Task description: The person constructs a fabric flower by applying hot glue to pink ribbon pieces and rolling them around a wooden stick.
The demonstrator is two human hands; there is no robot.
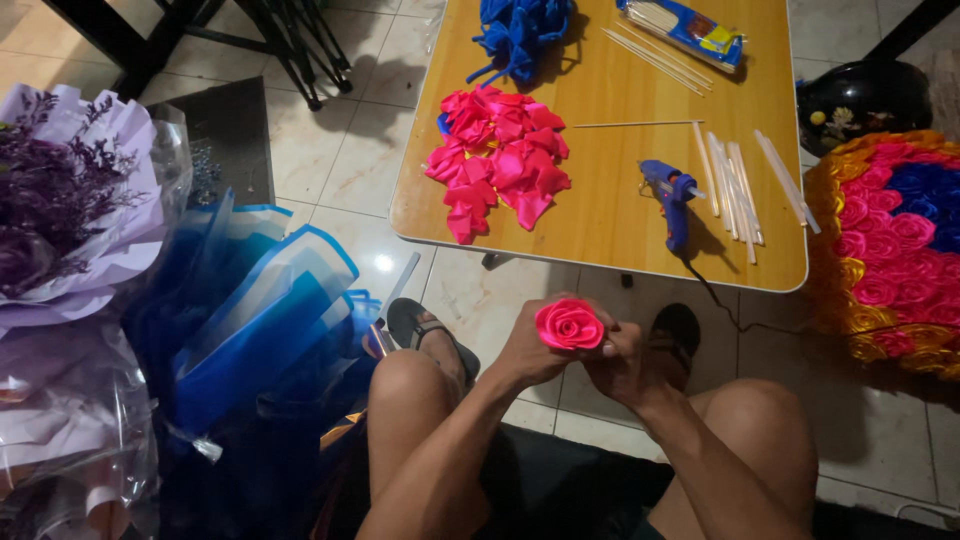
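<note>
— knees first, bare and bent, closest to the lens, with a dark cushion under them. what sits above them?

— both hands, raised between the knees over the tiled floor [330,150]. the left hand [528,352] wraps around the side of a pink ribbon rose [569,324], fingers closed on it. the right hand [622,362] is pressed in from the other side, fingers curled shut against the base of the same rose. wrists angle inward so the hands meet.

— room to move?

— a strip of floor lies between the hands and the near edge of the low wooden table [610,225]. sandalled feet rest just under that edge. to the left, blue wrapping sheets [255,320] crowd close to the left knee; to the right, a large bouquet of pink, blue and gold ribbon roses [900,250] stands just beside the table's corner.

— on the table?

— a heap of pink ribbon petals [500,160] near the left edge, a pile of blue ribbon [520,35] behind it, a blue glue gun [672,195] near the front edge with its cord dropping over, white glue sticks [735,185] just beside it, and an open packet of thin sticks [685,30] at the far side.

— anything holding things?

— a lilac paper-wrapped bouquet [70,200] at far left holds dark purple flowers.
</note>
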